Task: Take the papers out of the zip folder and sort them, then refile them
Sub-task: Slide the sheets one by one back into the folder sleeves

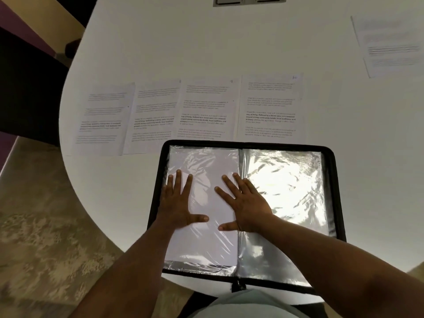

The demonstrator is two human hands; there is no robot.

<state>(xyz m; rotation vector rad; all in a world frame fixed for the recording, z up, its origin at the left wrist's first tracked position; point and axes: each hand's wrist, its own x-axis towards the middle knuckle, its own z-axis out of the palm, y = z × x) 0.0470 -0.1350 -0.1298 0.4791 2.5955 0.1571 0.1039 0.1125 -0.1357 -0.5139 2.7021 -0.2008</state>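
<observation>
A black zip folder lies open at the near edge of the white table. Its left page is a clear sleeve with a white sheet inside, blank side up. The right sleeve is shiny and looks empty. My left hand lies flat on the left part of the left sleeve, fingers straight. My right hand presses flat near the spine, fingers spread. Beyond the folder, several printed papers lie side by side in a row.
One more printed sheet lies apart at the far right of the table. A grey socket panel sits at the table's far edge. The floor shows to the left, past the table's curved edge.
</observation>
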